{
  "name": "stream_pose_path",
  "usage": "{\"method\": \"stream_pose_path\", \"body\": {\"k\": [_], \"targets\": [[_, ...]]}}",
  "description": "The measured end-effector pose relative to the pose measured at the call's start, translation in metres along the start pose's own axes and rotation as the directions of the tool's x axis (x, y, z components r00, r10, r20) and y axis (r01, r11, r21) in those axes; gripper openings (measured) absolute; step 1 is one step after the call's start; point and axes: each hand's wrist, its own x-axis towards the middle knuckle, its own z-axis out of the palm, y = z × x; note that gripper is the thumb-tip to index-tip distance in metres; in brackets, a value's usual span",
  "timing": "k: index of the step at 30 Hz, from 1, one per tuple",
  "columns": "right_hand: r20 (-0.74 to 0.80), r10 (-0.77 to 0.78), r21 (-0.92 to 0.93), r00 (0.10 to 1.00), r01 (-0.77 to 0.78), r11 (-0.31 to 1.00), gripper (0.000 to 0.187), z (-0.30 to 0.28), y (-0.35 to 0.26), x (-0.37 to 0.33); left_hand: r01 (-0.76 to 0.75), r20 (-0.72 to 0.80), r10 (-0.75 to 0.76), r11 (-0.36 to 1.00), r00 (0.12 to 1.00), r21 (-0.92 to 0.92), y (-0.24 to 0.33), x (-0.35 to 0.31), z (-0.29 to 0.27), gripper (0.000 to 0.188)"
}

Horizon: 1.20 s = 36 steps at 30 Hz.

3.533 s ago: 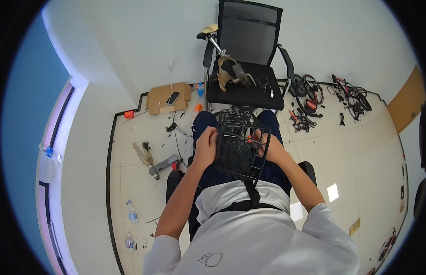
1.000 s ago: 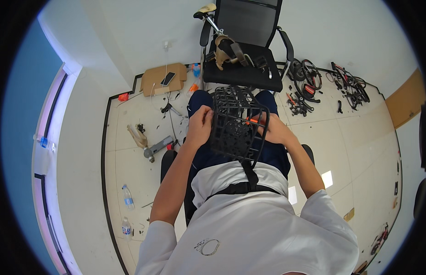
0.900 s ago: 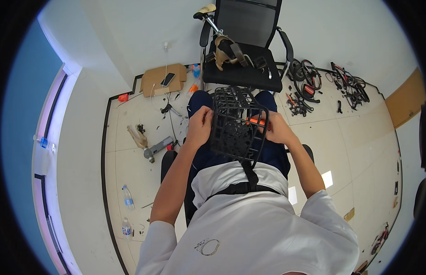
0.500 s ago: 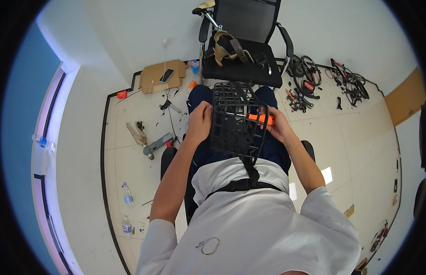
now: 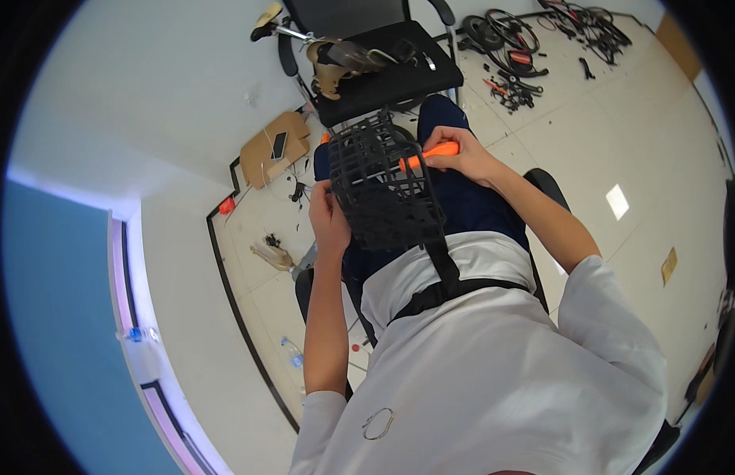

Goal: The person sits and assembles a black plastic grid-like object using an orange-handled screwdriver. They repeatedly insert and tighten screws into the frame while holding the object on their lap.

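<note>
A black lattice basket (image 5: 387, 220) rests on my lap, tilted, with its open side toward the right. My left hand (image 5: 329, 223) grips its left side, fingertips partly hidden behind the bars. In my right hand (image 5: 469, 160) is a screwdriver (image 5: 431, 155) with an orange handle. Its thin metal shaft runs leftward into the basket, toward the wall near my left hand. The tip cannot be made out among the bars. A black strap (image 5: 441, 265) runs from my waist belt to the basket's near edge.
Ahead stands a black office chair (image 5: 391, 71) bearing a prosthetic leg (image 5: 328, 67). Bicycle-like parts (image 5: 514, 59) lie on the floor at the far right. To the left are cardboard (image 5: 261, 162) with a phone (image 5: 280, 146), a second prosthetic-looking part (image 5: 274, 255) and a plastic bottle (image 5: 292, 352).
The view has turned and shifted. The screwdriver's handle has swung to point up and right, with my right hand now over its end. My left hand still grips the basket.
</note>
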Motion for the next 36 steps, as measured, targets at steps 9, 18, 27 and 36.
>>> {"method": "stream_pose_path", "body": {"k": [9, 18, 27, 36], "targets": [[0.031, 0.394, -0.028, 0.919, -0.393, 0.919, 0.039, 0.003, -0.006, 0.0, -0.077, 0.057, 0.068, 0.983, 0.996, 0.165, -0.024, 0.005, -0.009, 0.024], [0.094, 0.037, -0.053, 0.995, -0.032, 0.998, 0.023, -0.006, -0.002, 0.001, 0.078, 0.046, -0.072, 0.985, 0.996, -0.151, -0.041, 0.003, -0.009, 0.026], [0.073, 0.134, 0.198, 0.988, -0.146, 0.969, 0.019, -0.008, 0.011, 0.004, 0.07, 0.044, -0.071, 0.997, 0.996, 0.019, -0.031, 0.003, -0.005, 0.017], [0.076, 0.189, 0.244, 0.979, -0.202, 0.949, 0.017, 0.002, 0.01, 0.001, 0.195, 0.021, -0.195, 0.981, 0.98, 0.004, -0.036, 0.003, -0.006, 0.019]]}}
